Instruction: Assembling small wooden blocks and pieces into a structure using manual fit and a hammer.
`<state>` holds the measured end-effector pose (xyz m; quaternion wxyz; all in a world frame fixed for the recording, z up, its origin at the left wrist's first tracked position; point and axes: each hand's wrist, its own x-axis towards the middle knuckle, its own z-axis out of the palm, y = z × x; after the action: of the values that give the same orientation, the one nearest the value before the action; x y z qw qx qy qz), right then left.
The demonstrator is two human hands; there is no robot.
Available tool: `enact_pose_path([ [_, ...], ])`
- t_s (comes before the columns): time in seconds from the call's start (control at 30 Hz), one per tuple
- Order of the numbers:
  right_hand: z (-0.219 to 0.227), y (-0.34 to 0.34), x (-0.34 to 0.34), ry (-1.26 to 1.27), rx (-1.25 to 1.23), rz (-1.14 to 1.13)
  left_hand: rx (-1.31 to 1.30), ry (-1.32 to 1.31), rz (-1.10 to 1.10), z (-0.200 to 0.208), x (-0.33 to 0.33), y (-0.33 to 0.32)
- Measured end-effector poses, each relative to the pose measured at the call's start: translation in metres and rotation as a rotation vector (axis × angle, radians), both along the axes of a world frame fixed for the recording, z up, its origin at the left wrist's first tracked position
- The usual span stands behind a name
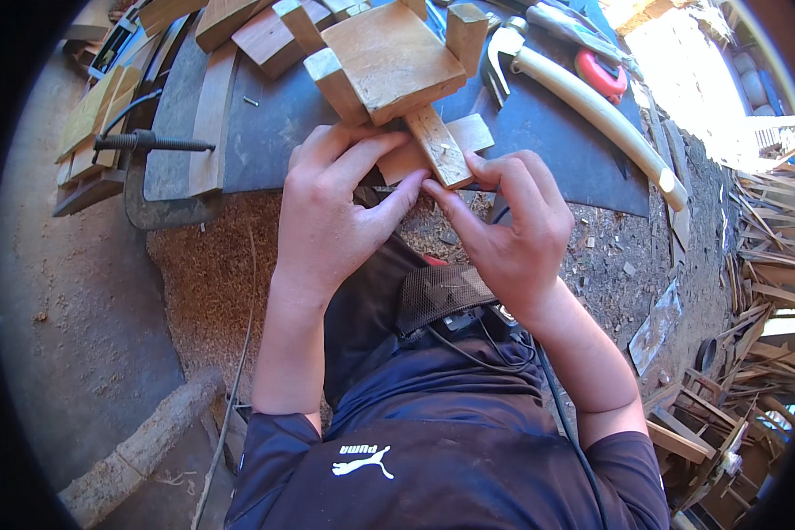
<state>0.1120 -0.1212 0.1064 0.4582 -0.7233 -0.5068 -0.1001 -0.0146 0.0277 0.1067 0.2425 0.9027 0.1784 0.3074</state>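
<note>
At the near edge of the dark worktop, my right hand pinches the near end of a short wooden strip between thumb and forefinger. Crosswise beneath the strip lies a flat pale piece of wood. My left hand closes its thumb and fingers on this flat piece's left end, its thumb tip close to the right thumb. Some left fingertips are hidden behind the wood. Just beyond, a thick wooden block with short upright legs at its corners, like a small upturned stool, covers the strip's far end.
A claw hammer lies to the right, beside a red tape measure. A clamp grips the worktop's left edge. Boards are piled at the far left. Sawdust covers the ground below; scrap wood is heaped at right.
</note>
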Motion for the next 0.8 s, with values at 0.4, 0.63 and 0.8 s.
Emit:
enact_pose_path([
  [0.4,-0.007,0.001,0.004,-0.003,0.041,0.034,-0.143,0.007,-0.034,0.001,-0.003,0.002],
  [0.63,-0.013,-0.001,0.006,-0.012,0.102,0.026,-0.106,0.039,-0.032,0.004,-0.003,0.001],
  [0.8,-0.012,-0.003,0.007,0.024,0.098,0.038,-0.141,0.083,-0.015,0.006,-0.005,0.001],
])
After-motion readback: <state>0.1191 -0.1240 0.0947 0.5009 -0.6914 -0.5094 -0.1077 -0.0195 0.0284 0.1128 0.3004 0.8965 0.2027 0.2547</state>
